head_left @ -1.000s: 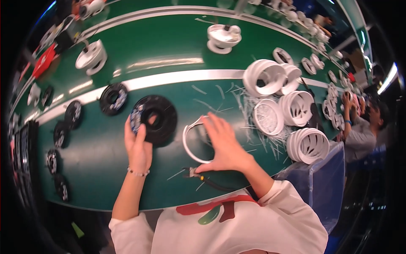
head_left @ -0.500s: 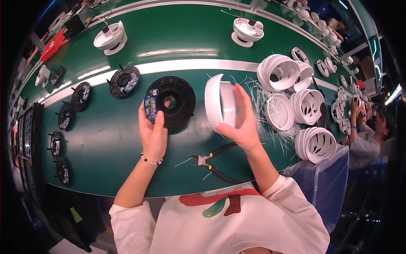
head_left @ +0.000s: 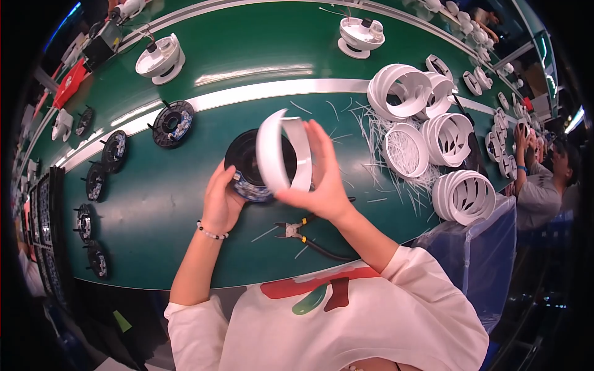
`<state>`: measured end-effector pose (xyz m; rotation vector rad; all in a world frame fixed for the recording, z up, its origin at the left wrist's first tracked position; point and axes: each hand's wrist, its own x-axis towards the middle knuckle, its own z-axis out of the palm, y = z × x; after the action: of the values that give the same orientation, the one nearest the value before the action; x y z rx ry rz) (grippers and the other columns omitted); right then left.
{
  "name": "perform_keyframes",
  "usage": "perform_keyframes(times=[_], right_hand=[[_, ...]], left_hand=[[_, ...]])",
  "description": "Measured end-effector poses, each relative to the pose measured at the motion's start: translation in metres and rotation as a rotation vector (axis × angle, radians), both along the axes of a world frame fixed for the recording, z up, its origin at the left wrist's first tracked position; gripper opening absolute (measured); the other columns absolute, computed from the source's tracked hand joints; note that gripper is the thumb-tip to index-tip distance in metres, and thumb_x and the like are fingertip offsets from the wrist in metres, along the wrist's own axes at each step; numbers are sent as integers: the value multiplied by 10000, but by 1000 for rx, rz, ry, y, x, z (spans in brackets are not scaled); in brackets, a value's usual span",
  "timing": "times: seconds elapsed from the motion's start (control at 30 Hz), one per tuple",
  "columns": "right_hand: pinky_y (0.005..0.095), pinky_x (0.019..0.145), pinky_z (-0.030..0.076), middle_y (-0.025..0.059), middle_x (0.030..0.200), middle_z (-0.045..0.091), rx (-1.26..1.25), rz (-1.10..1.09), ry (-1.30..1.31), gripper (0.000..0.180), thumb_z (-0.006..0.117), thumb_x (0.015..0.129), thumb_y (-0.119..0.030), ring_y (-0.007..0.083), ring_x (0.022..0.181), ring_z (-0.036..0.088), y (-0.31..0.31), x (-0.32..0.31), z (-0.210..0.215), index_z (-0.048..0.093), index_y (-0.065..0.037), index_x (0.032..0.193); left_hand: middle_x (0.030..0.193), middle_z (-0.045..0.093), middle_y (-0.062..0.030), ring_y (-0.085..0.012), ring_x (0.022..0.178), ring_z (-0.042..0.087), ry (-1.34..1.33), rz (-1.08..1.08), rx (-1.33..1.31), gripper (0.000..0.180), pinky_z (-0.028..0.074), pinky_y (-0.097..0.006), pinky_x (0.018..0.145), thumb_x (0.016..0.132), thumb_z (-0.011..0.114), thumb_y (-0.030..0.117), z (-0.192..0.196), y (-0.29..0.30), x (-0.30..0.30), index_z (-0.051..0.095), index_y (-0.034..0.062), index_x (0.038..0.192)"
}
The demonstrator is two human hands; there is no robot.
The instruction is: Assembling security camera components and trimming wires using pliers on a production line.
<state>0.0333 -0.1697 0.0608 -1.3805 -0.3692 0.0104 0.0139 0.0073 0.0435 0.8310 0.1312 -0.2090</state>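
My left hand (head_left: 223, 196) grips the lower left edge of a black round plastic base (head_left: 243, 150), which carries a blue circuit board (head_left: 252, 190) on its near side. In my right hand (head_left: 323, 179) is a white plastic ring (head_left: 272, 151), held by its right wall with the thumb below and fingers behind. The ring stands on edge and covers the right part of the black base; whether they touch I cannot tell. Under my right wrist lie diagonal cutters (head_left: 291, 230) with black handles and yellow bands, jaws to the left.
Stacked white rings (head_left: 465, 196) and thin white plastic offcuts (head_left: 371, 133) lie on the right. Several black bases with boards (head_left: 115, 150) line the left. Two white housings (head_left: 361, 36) stand on the far green surface. A co-worker (head_left: 547, 179) sits at the far right.
My right hand has brought the white ring leftward, in front of the black base. My left hand has tilted the base, so its board now faces nearer me.
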Motion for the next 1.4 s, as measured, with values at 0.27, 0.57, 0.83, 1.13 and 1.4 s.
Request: perform_keyframes(times=[0.27,0.57,0.83,1.13,1.4], right_hand=[[364,981,266,209,1349,151,-134,18,-86,1104,793,533,-197,275,1246,225,0,-5,-3,53,-23,1333],[417,964,263,253,1236,262,-497,17,-217,1192,804,483,-350,369,1171,253,1,-11,13,39,53,1304],[449,960,247,258,1299,212,-664,-39,-379,1221,800,445,-393,401,1164,245,9,-18,20,60,82,1293],[427,957,259,222,1279,254,-347,80,-252,1164,810,448,-329,348,1179,263,-1,-11,15,111,9,1315],[449,944,262,246,1292,189,-698,-39,-466,1158,783,428,-375,412,1142,253,16,-15,17,136,82,1272]], left_hand=[[1290,326,-134,-236,1165,371,-199,-133,241,607,321,-345,957,705,534,-8,-15,-18,-19,286,32,1257],[1269,360,-160,-313,1173,348,169,-229,-584,701,272,-503,965,803,339,568,4,-6,-1,305,52,1276],[1180,455,-117,-220,1076,449,-17,75,-265,487,365,-355,933,875,298,369,10,-26,-15,381,26,1210],[1281,358,-118,-273,1167,363,-45,-22,-370,610,307,-429,967,791,395,376,15,-19,-9,252,78,1304],[1304,315,-123,-241,1192,331,-165,25,-238,727,289,-366,989,828,220,580,17,-28,-14,186,51,1325]])
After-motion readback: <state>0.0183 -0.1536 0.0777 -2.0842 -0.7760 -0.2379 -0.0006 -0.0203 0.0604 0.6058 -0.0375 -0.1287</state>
